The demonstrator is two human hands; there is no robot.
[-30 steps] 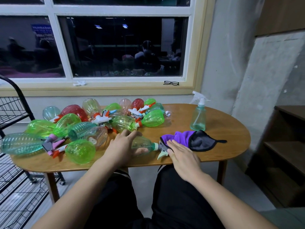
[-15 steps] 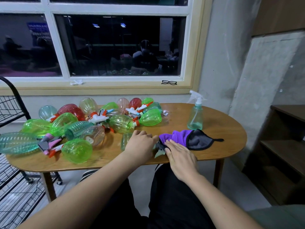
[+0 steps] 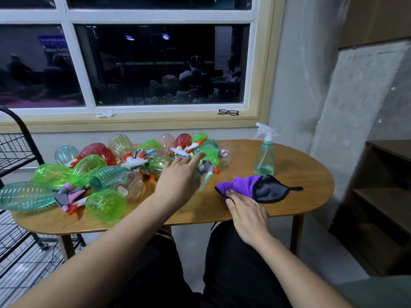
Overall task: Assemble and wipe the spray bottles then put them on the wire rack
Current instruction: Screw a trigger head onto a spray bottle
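Observation:
Several loose spray bottles (image 3: pixel 104 203) and trigger heads (image 3: pixel 134 161), green, red and clear, lie heaped on the left half of the wooden table (image 3: pixel 289 205). My left hand (image 3: pixel 180 177) reaches into the heap with fingers stretched out, lying over a clear bottle whose grey and orange spray head (image 3: pixel 206 170) sticks out to its right. My right hand (image 3: pixel 246 211) rests flat near the front edge, fingertips touching the purple and grey cloth (image 3: pixel 255 186). One assembled clear bottle (image 3: pixel 264 156) stands upright behind the cloth. The black wire rack (image 3: pixel 15 152) stands at the far left.
Black glasses (image 3: pixel 228 112) and a white scrap (image 3: pixel 104 113) lie on the window sill behind the table. A dark wooden shelf unit (image 3: pixel 387 187) stands at the right, by the concrete wall. My legs sit under the table's front edge.
My left hand has moved from the front edge away from me into the heap, and the clear bottle with its spray head has gone with it. My right hand stays on the cloth.

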